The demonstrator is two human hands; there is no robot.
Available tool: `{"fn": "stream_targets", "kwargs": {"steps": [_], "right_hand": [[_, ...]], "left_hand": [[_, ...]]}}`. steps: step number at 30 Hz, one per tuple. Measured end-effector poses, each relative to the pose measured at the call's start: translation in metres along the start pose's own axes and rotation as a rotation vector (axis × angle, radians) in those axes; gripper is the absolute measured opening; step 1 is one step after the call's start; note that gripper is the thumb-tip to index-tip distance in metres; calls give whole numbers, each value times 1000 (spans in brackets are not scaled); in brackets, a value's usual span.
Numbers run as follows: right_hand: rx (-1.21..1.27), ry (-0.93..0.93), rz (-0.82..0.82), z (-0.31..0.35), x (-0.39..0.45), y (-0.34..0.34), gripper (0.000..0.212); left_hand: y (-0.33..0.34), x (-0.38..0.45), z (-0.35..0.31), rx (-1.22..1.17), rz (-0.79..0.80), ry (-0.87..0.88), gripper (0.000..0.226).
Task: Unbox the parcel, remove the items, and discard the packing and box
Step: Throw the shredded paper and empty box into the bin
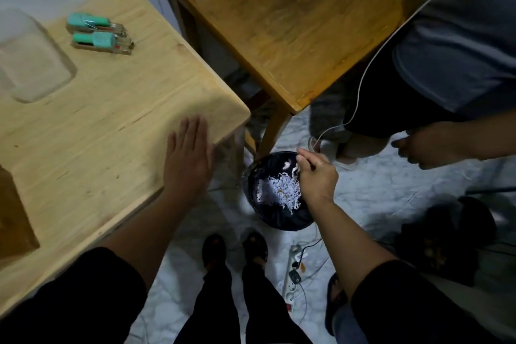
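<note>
- Over the black bin (275, 212) on the floor we hold our right hand (317, 173); its fingers (303, 158) are drawn together in a loose pinch, and we cannot tell if any strand is between them.
- Inside the bin lies a heap of white shredded paper (279, 193), just under this hand.
- On the corner of the light wooden table (97, 120) our left hand (188, 156) rests flat, fingers stretched and close together, holding nothing.
- Farther back on this table lie two teal-capped items (99, 33) in clear packs, side by side, and near them a clear plastic tray (30, 61).
- At the left edge a brown cardboard box (14, 215) is partly visible.
- Beside a darker table (279, 22) stands another person (460, 50).
</note>
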State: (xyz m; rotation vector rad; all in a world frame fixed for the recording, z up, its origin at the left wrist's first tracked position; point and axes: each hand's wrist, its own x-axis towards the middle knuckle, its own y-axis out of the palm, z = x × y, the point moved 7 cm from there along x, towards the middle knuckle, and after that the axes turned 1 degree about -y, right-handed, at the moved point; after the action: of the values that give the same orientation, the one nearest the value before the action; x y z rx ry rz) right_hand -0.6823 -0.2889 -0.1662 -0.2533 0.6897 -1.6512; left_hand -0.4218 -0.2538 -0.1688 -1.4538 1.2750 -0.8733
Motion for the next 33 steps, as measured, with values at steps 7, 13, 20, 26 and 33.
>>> {"fn": "stream_targets", "kwargs": {"steps": [7, 13, 20, 26, 33], "right_hand": [[-371, -107, 299, -15, 5, 4, 37], [-722, -321, 529, 27, -7, 22, 55], [-777, -652, 574, 137, -35, 45, 59], [-817, -921, 556, 230, -88, 83, 64], [-744, -1047, 657, 294, -192, 140, 66]], "left_hand": [[-4, -3, -4, -20, 6, -18, 58], [-20, -8, -15, 22, 58, -85, 48], [-69, -29, 4, 131, 113, -154, 43], [-150, -66, 55, 89, -106, -294, 47], [-218, -155, 154, 103, -220, -519, 54]]}}
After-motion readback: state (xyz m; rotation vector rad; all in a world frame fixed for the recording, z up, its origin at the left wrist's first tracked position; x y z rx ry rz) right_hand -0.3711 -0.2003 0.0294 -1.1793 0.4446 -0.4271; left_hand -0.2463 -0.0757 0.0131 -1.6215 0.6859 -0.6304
